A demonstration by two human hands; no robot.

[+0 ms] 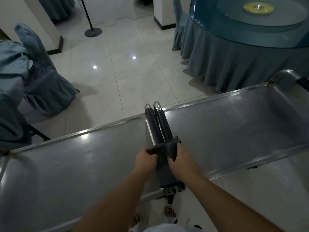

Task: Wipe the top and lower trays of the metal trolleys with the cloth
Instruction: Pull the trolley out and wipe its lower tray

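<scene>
Where the two trolleys meet at the centre of the frame, the cloth (pixel 164 158) lies draped over their paired handles (pixel 158 124), and both hands are on it. The left hand (pixel 146 160) pinches its upper left edge with curled fingers; the right hand (pixel 181 162) grips its right side, thumb pressed onto the fabric.

The cloth looks soft, light and limp: it folds over the bars and hangs down between the trolleys, so it should bunch easily and is probably best gathered into a pad in one palm rather than held by a corner. It is dark grey, with what looks like a stitched hem along its lower edge.

The left trolley's top tray (pixel 66 164) fills the lower left of the frame, the right trolley's top tray (pixel 225 128) runs toward the upper right. Both are dull brushed metal with raised, rounded rims, stiff and likely slippery, showing faint smears and ceiling-light reflections. The lower trays are not visible from here.

A skirted round table (pixel 242 52) stands at upper right, a covered chair (pixel 33 67) at left, on a pale tiled floor (pixel 125 67).
</scene>
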